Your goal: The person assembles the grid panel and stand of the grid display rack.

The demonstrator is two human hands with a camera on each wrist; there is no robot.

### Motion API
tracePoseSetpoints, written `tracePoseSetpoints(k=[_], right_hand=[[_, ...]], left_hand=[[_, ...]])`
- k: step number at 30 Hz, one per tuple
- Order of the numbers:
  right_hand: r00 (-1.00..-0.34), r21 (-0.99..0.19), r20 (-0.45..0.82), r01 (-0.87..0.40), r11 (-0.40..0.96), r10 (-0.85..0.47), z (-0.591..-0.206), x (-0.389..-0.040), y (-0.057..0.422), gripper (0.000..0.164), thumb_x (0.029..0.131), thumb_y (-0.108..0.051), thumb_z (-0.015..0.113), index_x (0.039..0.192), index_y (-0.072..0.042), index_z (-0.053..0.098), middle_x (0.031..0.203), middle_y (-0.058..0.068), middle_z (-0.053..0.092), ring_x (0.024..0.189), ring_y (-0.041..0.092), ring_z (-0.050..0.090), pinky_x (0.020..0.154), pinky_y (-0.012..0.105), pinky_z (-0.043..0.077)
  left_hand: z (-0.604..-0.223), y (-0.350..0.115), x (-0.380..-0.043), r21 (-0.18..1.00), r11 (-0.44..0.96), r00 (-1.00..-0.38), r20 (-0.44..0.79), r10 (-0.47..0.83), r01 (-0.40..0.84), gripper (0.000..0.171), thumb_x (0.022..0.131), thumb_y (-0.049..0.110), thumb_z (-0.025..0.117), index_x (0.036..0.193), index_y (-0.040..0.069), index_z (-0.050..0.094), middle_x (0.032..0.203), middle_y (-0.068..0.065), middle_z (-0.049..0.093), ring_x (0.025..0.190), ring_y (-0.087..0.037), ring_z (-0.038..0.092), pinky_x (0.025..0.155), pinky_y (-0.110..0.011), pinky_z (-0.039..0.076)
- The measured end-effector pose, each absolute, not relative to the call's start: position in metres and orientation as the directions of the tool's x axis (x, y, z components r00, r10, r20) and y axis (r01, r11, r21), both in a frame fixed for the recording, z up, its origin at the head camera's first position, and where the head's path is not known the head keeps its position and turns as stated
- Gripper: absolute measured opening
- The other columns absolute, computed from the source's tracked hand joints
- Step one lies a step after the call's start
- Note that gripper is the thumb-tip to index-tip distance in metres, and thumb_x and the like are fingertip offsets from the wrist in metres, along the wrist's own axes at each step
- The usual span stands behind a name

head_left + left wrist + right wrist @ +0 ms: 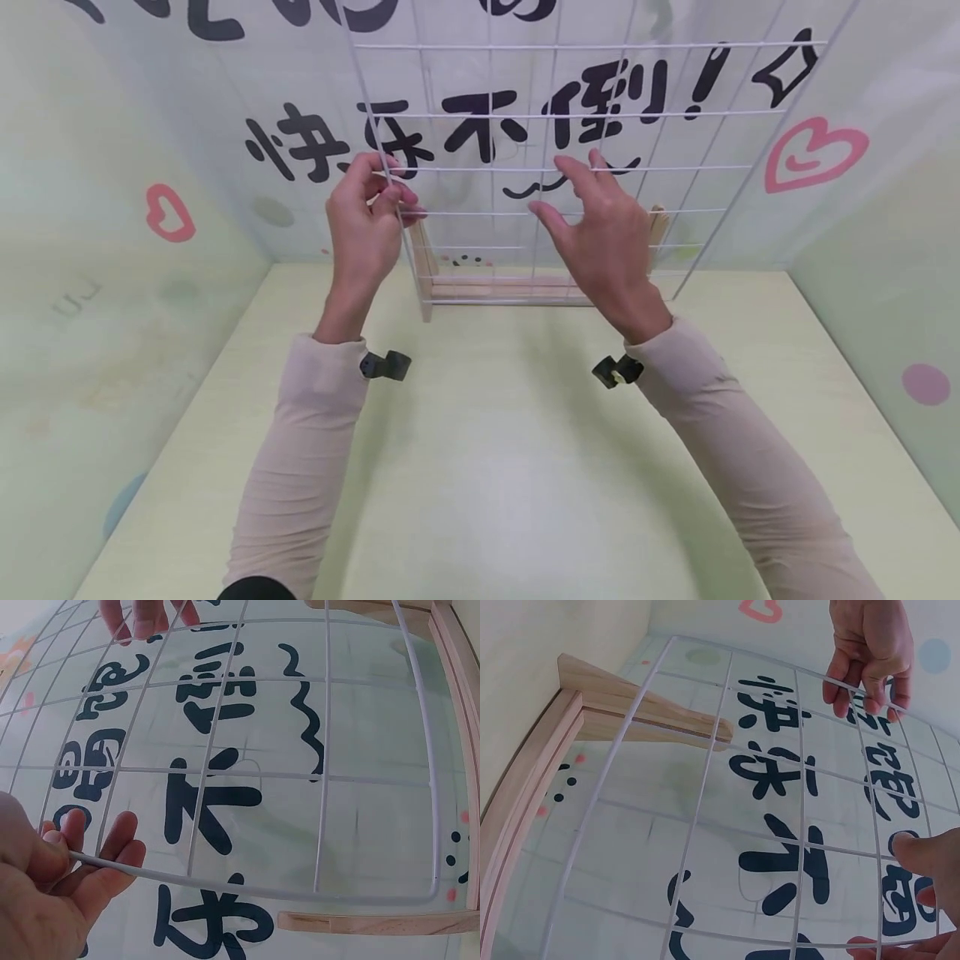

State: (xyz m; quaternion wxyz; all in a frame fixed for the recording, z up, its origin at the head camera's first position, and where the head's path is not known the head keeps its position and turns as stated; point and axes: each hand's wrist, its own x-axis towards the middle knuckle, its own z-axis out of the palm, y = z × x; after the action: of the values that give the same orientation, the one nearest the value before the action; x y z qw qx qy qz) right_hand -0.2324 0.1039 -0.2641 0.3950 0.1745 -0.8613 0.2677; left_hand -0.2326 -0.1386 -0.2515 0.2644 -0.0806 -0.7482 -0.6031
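Observation:
A white wire grid panel (450,169) stands tilted at the back of the table. Its lower edge is beside a pale wooden stand (517,291), also visible in the right wrist view as a slotted bar with an upright arm (645,712). My left hand (366,221) grips the panel's left edge wire; in the left wrist view the thumb and fingers (112,840) are on either side of that wire. My right hand (603,237) is at the panel's right half, thumb and fingers spread apart. Whether it touches the wires is hard to tell.
A pale table (495,467) lies below the hands. Behind the panel hangs a white sheet (225,167) with large black writing, a pink heart (817,155) and coloured dots. Side walls (90,333) of the same printed sheet enclose the table left and right.

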Motion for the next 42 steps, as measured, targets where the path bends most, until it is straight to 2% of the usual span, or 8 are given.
tracePoseSetpoints(k=[5, 13, 21, 27, 31, 34, 37, 42], right_hand=[[-0.569, -0.302, 0.820, -0.526, 0.795, -0.065, -0.264, -0.236, 0.102, 0.046, 0.087, -0.032, 0.078, 0.119, -0.001, 0.067, 0.116, 0.017, 0.071, 0.090, 0.030, 0.074, 0.057, 0.036, 0.052], [-0.512, -0.256, 0.858, -0.492, 0.832, -0.040, -0.259, -0.239, 0.101, 0.044, 0.085, -0.037, 0.078, 0.109, -0.001, 0.069, 0.100, 0.015, 0.075, 0.078, 0.028, 0.074, 0.047, 0.035, 0.043], [-0.522, -0.293, 0.853, -0.459, 0.839, 0.012, -0.247, -0.244, 0.099, 0.037, 0.090, -0.033, 0.070, 0.106, 0.000, 0.068, 0.100, 0.014, 0.075, 0.081, 0.029, 0.075, 0.051, 0.042, 0.046], [-0.507, -0.311, 0.860, -0.444, 0.840, 0.051, -0.240, -0.248, 0.100, 0.035, 0.090, -0.031, 0.068, 0.106, 0.000, 0.067, 0.103, 0.013, 0.075, 0.083, 0.029, 0.075, 0.054, 0.045, 0.048], [-0.511, -0.331, 0.857, -0.447, 0.831, 0.066, -0.235, -0.251, 0.102, 0.036, 0.091, -0.033, 0.069, 0.106, 0.000, 0.067, 0.106, 0.013, 0.075, 0.084, 0.029, 0.075, 0.059, 0.048, 0.053], [-0.522, -0.344, 0.850, -0.453, 0.823, 0.068, -0.232, -0.252, 0.102, 0.038, 0.091, -0.034, 0.069, 0.108, 0.000, 0.067, 0.106, 0.013, 0.075, 0.085, 0.029, 0.075, 0.064, 0.049, 0.055], [-0.535, -0.356, 0.842, -0.451, 0.819, 0.071, -0.229, -0.253, 0.103, 0.038, 0.091, -0.033, 0.069, 0.108, 0.000, 0.067, 0.102, 0.016, 0.075, 0.085, 0.029, 0.075, 0.068, 0.049, 0.057], [-0.564, -0.379, 0.823, -0.451, 0.808, 0.071, -0.226, -0.257, 0.104, 0.038, 0.091, -0.034, 0.069, 0.108, 0.000, 0.066, 0.100, 0.017, 0.075, 0.085, 0.028, 0.075, 0.075, 0.045, 0.057]], left_hand=[[-0.248, -0.139, -0.231, 0.849, 0.280, -0.837, 0.508, -0.203, 0.448, 0.023, 0.097, -0.011, 0.047, 0.110, 0.004, 0.060, 0.081, -0.006, 0.063, 0.070, -0.016, 0.070, 0.071, -0.026, 0.060], [-0.247, -0.142, -0.232, 0.854, 0.269, -0.846, 0.500, -0.186, 0.446, 0.020, 0.099, -0.006, 0.050, 0.113, 0.004, 0.059, 0.087, -0.008, 0.066, 0.076, -0.016, 0.072, 0.075, -0.028, 0.060], [-0.250, -0.143, -0.236, 0.814, 0.199, -0.811, 0.572, -0.121, 0.545, 0.025, 0.099, -0.001, 0.054, 0.124, 0.002, 0.060, 0.098, -0.015, 0.066, 0.087, -0.023, 0.073, 0.085, -0.031, 0.059], [-0.252, -0.144, -0.239, 0.791, 0.232, -0.799, 0.595, -0.083, 0.566, 0.040, 0.098, 0.004, 0.058, 0.138, 0.006, 0.055, 0.121, -0.016, 0.062, 0.107, -0.022, 0.068, 0.096, -0.028, 0.053], [-0.260, -0.149, -0.243, 0.803, 0.244, -0.816, 0.573, -0.069, 0.544, 0.056, 0.102, 0.012, 0.054, 0.154, 0.010, 0.033, 0.149, -0.012, 0.040, 0.133, -0.019, 0.051, 0.108, -0.028, 0.044], [-0.275, -0.156, -0.248, 0.804, 0.298, -0.826, 0.558, -0.079, 0.514, 0.061, 0.105, 0.019, 0.047, 0.158, 0.011, 0.019, 0.159, -0.008, 0.025, 0.142, -0.017, 0.036, 0.114, -0.029, 0.036], [-0.296, -0.165, -0.253, 0.815, 0.362, -0.846, 0.520, -0.115, 0.452, 0.060, 0.106, 0.030, 0.043, 0.158, 0.014, 0.018, 0.161, -0.005, 0.022, 0.144, -0.016, 0.032, 0.115, -0.032, 0.034], [-0.338, -0.178, -0.260, 0.854, 0.432, -0.909, 0.386, -0.154, 0.290, 0.063, 0.105, 0.034, 0.044, 0.158, 0.012, 0.018, 0.162, -0.007, 0.022, 0.145, -0.027, 0.031, 0.118, -0.042, 0.030]])
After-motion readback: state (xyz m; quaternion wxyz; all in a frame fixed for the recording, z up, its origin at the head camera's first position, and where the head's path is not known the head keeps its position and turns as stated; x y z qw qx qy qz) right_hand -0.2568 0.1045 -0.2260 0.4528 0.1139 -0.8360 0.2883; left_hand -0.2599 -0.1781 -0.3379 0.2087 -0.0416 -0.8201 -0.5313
